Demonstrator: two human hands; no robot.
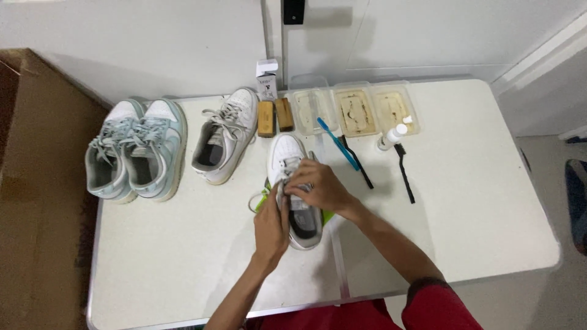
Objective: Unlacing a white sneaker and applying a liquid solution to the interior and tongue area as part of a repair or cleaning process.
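A white sneaker (286, 154) lies toe-away in the middle of the white table (477, 201), on top of a green cloth (328, 216). My left hand (271, 226) grips the shoe's left side near the opening. My right hand (319, 186) is closed over the laces and tongue. A loose lace end (252, 201) curls out to the left of the shoe.
A second white sneaker (225, 135) and a pale blue pair (136, 148) stand at the left. Behind are two wooden brushes (274, 116), three clear trays (353, 110), a small white bottle (391, 137), a blue toothbrush (338, 143) and two black brushes (404, 172). Cardboard (36, 183) leans at the left.
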